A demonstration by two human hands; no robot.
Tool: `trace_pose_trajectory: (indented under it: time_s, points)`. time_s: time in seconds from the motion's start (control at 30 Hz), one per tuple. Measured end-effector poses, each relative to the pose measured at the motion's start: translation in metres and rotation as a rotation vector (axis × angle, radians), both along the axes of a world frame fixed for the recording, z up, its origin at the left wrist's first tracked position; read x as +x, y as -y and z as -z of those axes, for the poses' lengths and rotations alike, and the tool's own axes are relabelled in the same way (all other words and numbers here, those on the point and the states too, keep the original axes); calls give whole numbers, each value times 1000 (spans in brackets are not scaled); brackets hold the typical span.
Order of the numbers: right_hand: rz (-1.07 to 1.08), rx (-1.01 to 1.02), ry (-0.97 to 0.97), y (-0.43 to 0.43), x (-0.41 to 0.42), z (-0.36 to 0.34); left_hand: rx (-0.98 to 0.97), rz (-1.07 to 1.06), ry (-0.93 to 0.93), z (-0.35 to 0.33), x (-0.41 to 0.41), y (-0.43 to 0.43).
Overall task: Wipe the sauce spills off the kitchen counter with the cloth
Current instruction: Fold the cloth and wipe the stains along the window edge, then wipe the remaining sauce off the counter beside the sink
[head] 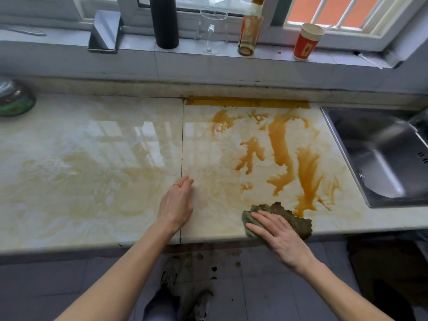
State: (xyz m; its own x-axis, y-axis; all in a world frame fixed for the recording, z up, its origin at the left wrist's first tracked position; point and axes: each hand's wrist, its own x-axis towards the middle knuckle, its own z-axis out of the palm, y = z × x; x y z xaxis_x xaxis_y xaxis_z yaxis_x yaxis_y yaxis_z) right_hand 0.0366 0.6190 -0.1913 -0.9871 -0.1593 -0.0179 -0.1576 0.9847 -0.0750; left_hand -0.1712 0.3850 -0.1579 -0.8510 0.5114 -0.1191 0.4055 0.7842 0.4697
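A pale marble counter [92, 158] carries orange-brown sauce spills [280, 144] on its right half, running from the back edge toward the front. A green cloth [294, 218], stained brown, lies at the counter's front edge just below the spills. My right hand [280, 237] presses flat on the cloth with fingers stretched out. My left hand [177, 202] rests on the counter left of the cloth, beside the seam between the two slabs, fingers loosely curled and holding nothing. Faint yellowish smears cover the left slab.
A steel sink [382, 156] adjoins the counter on the right. On the window ledge stand a black flask [164, 22], a clear glass jug [212, 31], a sauce bottle [250, 31] and a red paper cup [306, 41]. A green-rimmed pot [15, 98] sits far left. Sauce drips mark the floor [213, 262].
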Motion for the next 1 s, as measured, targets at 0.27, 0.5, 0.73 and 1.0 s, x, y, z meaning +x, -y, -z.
trace_pose_trajectory:
  time_s: [0.27, 0.5, 0.73, 1.0]
  points:
    - [359, -324, -271, 0, -43, -46, 7, 1, 5, -3, 5, 4]
    - [508, -838, -585, 72, -113, -86, 42, 1, -12, -9, 3, -6]
    - [500, -640, -252, 101, -64, -35, 68, -28, -14, -10, -4, -3]
    - [425, -239, -152, 118, -77, -14, 93, -26, -19, -10, -4, -15]
